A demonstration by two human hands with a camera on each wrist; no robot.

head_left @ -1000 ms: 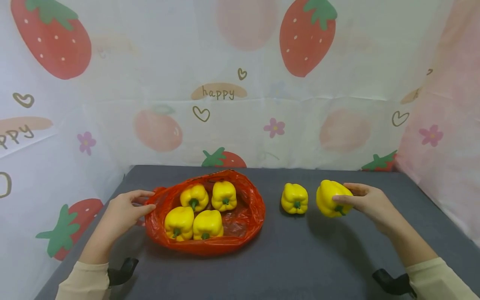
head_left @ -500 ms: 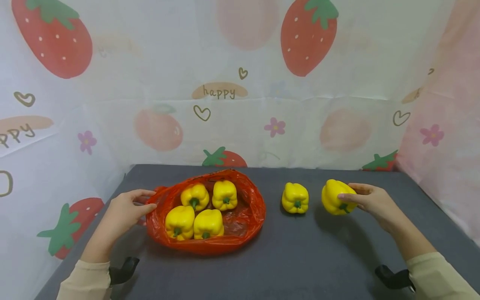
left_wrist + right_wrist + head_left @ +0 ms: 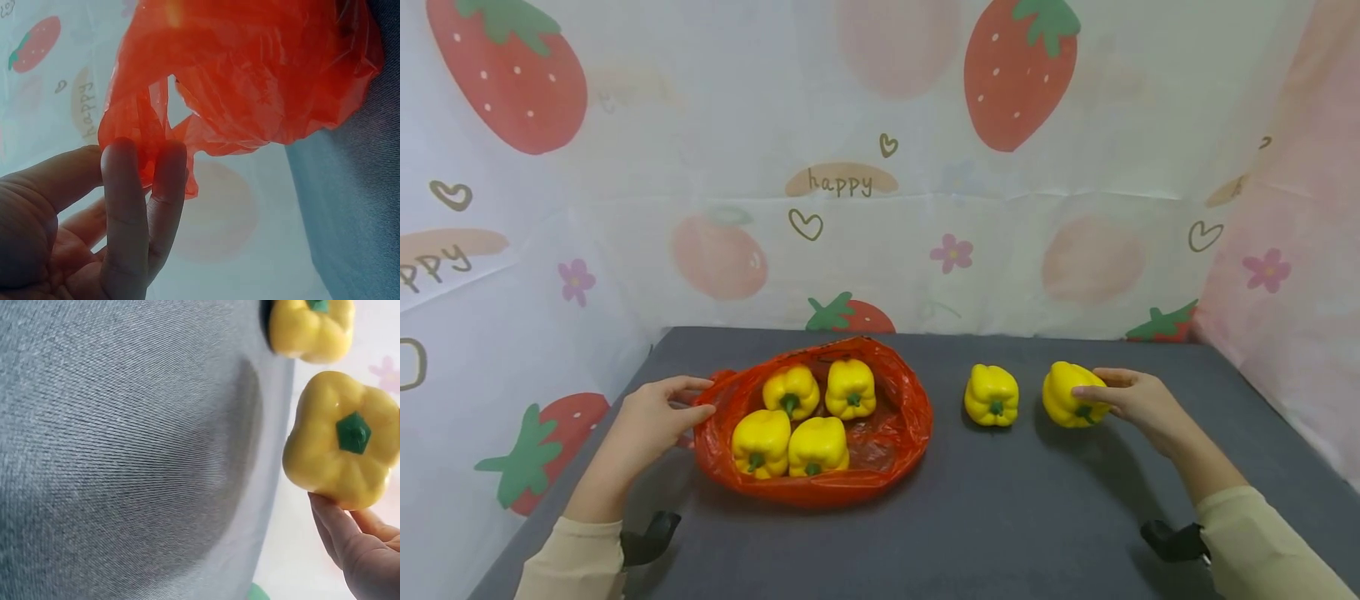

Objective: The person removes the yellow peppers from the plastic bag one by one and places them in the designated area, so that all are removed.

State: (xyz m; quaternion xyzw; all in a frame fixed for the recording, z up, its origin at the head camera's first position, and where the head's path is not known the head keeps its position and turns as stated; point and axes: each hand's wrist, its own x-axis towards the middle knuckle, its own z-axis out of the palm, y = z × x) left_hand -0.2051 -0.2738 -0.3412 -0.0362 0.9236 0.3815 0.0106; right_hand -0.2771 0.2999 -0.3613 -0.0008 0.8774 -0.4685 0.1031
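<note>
A red plastic bag (image 3: 891,454) lies wide open on the left half of the table, with several yellow bell peppers (image 3: 818,446) inside. My left hand (image 3: 651,425) pinches the bag's left edge; in the left wrist view the fingers (image 3: 127,187) hold thin red plastic near a gap in the film. On the right, my right hand (image 3: 1138,408) grips another yellow bell pepper (image 3: 1067,396) by its right side, above its shadow on the table. That bell pepper (image 3: 331,440) shows its green stem end to the right wrist camera.
One more yellow bell pepper (image 3: 992,396) stands on the grey tabletop (image 3: 940,533) between the bag and my right hand. A cloth printed with strawberries (image 3: 1021,75) rises behind the table and along both sides.
My right hand and its bell pepper have shifted slightly right, a bit farther from the bell pepper on the table. My left hand keeps its hold on the bag.
</note>
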